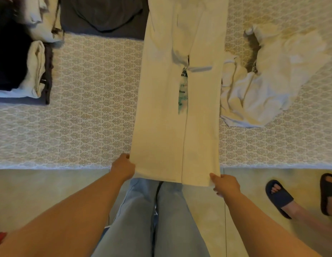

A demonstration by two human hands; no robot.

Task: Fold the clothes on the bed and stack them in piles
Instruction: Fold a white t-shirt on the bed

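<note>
Right now I have the cream shirt (176, 127) laid lengthwise on the bed (91, 108), its sides already folded inward so it forms one long narrow strip with a seam of overlap running down the middle and a bit of printed lettering showing in the gap. My left hand (123, 166) pinches the near left corner of the hem and my right hand (225, 184) pinches the near right corner, each grip closed on the cloth, holding the hem taut just past the bed's edge so the strip stays flat and square. I judge the next step is to carry this hem up toward the collar, and holding both corners evenly should keep the tucked sides from sliding open. To my left sits a stack of folded clothes (31, 71), dark and pale pieces together, with a grey folded garment (104, 15) beyond it, which is likely where this shirt belongs once done. To my right lies a crumpled white garment (269, 80), not yet folded. Another person's feet in dark slippers (279, 195) stand on the floor at the right.
</note>
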